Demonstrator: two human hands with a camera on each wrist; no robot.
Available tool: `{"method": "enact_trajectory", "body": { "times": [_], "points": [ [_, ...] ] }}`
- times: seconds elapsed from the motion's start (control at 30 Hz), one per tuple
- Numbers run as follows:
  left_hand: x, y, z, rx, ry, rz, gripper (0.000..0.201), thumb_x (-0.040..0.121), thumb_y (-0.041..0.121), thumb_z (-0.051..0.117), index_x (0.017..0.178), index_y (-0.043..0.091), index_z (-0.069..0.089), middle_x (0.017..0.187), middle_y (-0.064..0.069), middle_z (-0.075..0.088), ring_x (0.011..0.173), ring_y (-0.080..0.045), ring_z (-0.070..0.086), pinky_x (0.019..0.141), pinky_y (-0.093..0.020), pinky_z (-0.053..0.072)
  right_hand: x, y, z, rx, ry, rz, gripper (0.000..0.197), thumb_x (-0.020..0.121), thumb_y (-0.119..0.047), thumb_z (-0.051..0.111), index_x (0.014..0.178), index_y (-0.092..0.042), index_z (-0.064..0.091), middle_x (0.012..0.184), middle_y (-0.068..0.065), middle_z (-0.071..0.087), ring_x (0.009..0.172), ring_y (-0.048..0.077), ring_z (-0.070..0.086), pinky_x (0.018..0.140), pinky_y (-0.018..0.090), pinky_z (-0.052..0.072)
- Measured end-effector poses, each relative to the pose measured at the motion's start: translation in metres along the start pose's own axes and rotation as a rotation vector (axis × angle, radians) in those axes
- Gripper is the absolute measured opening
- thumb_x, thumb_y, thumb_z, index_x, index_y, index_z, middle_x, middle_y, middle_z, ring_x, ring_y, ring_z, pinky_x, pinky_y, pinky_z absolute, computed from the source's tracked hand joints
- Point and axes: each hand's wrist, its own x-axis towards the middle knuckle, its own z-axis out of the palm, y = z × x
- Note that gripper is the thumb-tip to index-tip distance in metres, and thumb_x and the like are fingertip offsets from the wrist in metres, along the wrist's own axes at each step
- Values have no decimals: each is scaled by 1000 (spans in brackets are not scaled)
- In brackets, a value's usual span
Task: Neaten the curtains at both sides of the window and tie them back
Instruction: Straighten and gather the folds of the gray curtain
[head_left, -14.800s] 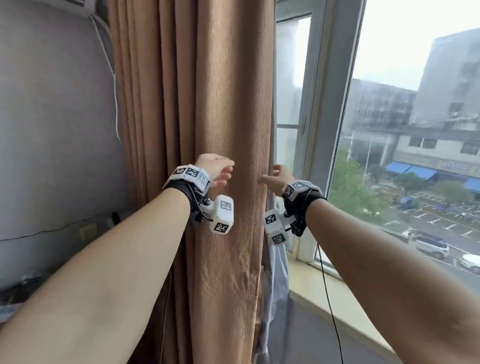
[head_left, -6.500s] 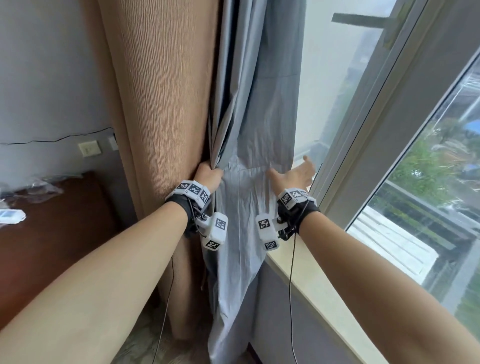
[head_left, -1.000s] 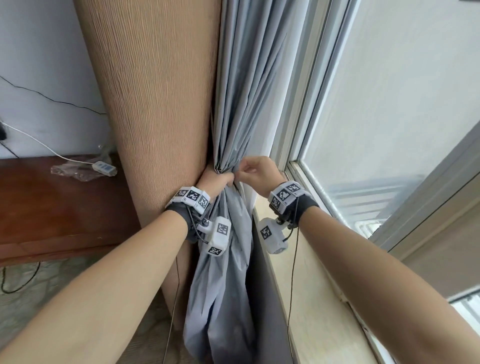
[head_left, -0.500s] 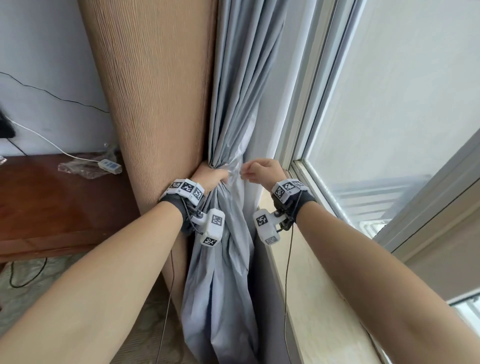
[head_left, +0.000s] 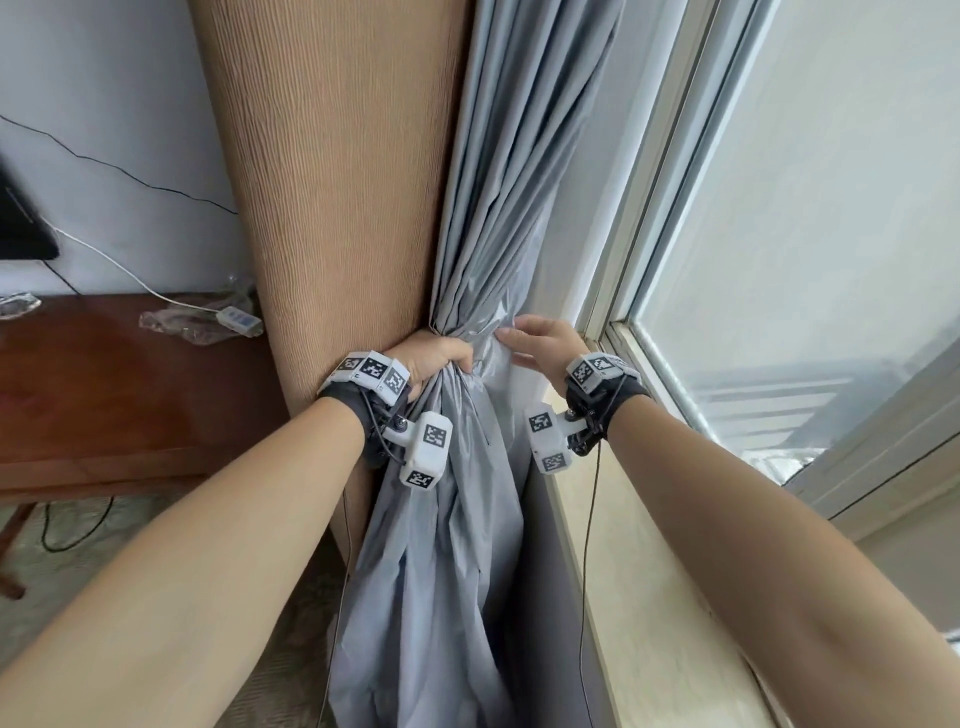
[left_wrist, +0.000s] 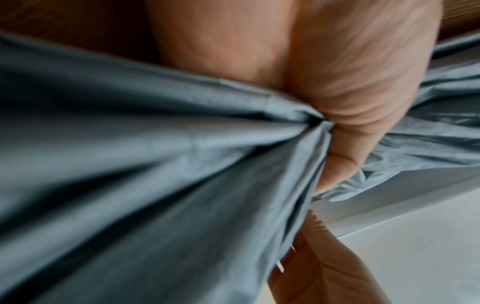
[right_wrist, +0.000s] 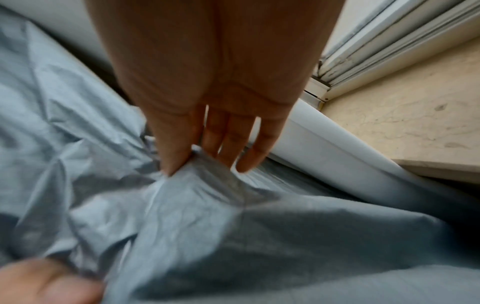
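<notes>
A grey curtain (head_left: 498, 156) hangs beside a tan ribbed curtain (head_left: 337, 156) at the window's left side. My left hand (head_left: 441, 358) grips the grey curtain in a gathered bunch at waist height; in the left wrist view the folds (left_wrist: 182, 164) converge into my fist (left_wrist: 363, 92). My right hand (head_left: 540, 338) is just right of the bunch, fingers straight, thumb and fingertips touching the loose edge of the grey cloth (right_wrist: 197, 185). In the right wrist view my right hand (right_wrist: 207, 158) reaches onto the crumpled grey fabric. No tie-back is visible.
A beige windowsill (head_left: 649, 597) runs along the right under the window frame (head_left: 649, 208) and glass. A brown wooden table (head_left: 104, 395) stands at the left with a white cable and small adapter (head_left: 239, 317). A dark screen edge (head_left: 21, 228) hangs on the wall.
My right hand has let go of the bunch and straightened its fingers, moving slightly right and up. My left hand keeps its grip on the gathered grey curtain.
</notes>
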Motion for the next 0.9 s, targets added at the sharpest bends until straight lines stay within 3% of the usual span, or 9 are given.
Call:
{"method": "enact_trajectory", "body": {
  "times": [0.07,0.17,0.3,0.4,0.5,0.6,0.73,0.8,0.9],
  "points": [
    [2,0,2,-28,76,53,39,54,11,72,93,6,71,98,-14,71,100,-33,66,92,-42,54,3,3,-6,-111,142,-68,2,90,-11,73,89,-9,74,90,7,74,88,22,69,95,40,57],
    [10,-1,8,-65,196,205,39,65,13,69,104,7,70,104,-11,71,98,-24,66,90,-30,50,-2,8,-14,-403,324,-159,11,85,-25,79,81,-17,74,82,3,75,75,14,67,81,36,61],
    [14,-3,24,-60,374,338,40,77,6,66,117,-1,65,109,-12,69,104,-23,64,85,-21,45,-23,3,-2,-672,266,-326,22,85,-19,76,68,-20,61,65,-3,62,60,10,54,66,34,56],
    [16,-5,38,-19,396,393,34,85,-1,62,119,1,61,115,-12,67,111,-25,63,89,-22,44,-36,-5,13,-708,160,-412,18,84,-10,72,70,-16,62,71,-2,65,67,10,58,72,35,57],
    [10,-8,40,-46,226,361,36,79,8,61,114,9,66,116,-12,69,112,-25,63,94,-30,50,-37,-9,14,-617,81,-410,19,82,-9,74,72,-22,63,80,-7,62,73,4,55,77,26,46],
    [7,-11,27,-69,74,284,45,62,13,63,107,10,70,113,-13,71,103,-21,64,97,-40,50,-39,-10,10,-517,-25,-321,8,85,-11,72,79,-13,70,90,-7,59,82,5,54,85,26,40],
    [2,-16,16,50,-197,140,43,65,24,82,106,16,72,117,1,71,114,-12,62,103,-30,42,-48,-16,12,-369,-96,-197,26,98,-11,50,88,-17,73,124,-4,62,126,12,52,115,37,33],
    [3,-16,18,53,-100,161,51,58,39,89,104,23,73,112,4,73,110,-7,64,100,-27,44,-52,-18,14,-471,-103,-160,32,102,-9,41,106,-14,72,141,1,57,133,10,46,113,28,34],
    [9,-14,19,71,63,284,38,62,24,78,99,17,75,103,-3,76,102,-18,70,99,-41,52,-52,-18,13,-307,-171,-64,40,104,-23,34,116,-21,72,128,-13,67,121,-5,54,112,32,37]
  ]
}}
